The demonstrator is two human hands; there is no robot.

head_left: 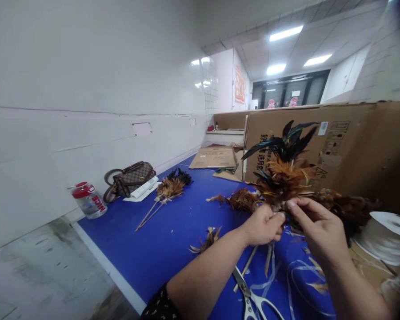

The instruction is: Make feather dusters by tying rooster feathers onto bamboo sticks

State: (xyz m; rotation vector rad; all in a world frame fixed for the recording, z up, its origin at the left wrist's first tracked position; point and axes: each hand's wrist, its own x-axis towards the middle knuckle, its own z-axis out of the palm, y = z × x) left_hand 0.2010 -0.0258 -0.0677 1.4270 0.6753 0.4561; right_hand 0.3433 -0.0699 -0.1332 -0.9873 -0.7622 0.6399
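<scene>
A feather bundle stands upright in front of me, with brown-orange feathers below and long dark green-black ones on top. My left hand is closed in a fist round its base. Thumb and fingers of my right hand pinch at the same base from the right; what exactly lies between the fingertips is hidden. Thin sticks and clear ribbon show below my left hand. White-handled scissors lie on the blue tabletop beneath my hands. A small feather tuft rests beside my left forearm.
Feathered sticks lie at the left, near a brown handbag, papers and a red-lidded jar. Loose brown feathers lie behind my hands. A white spool stands at right. Large cardboard walls the back.
</scene>
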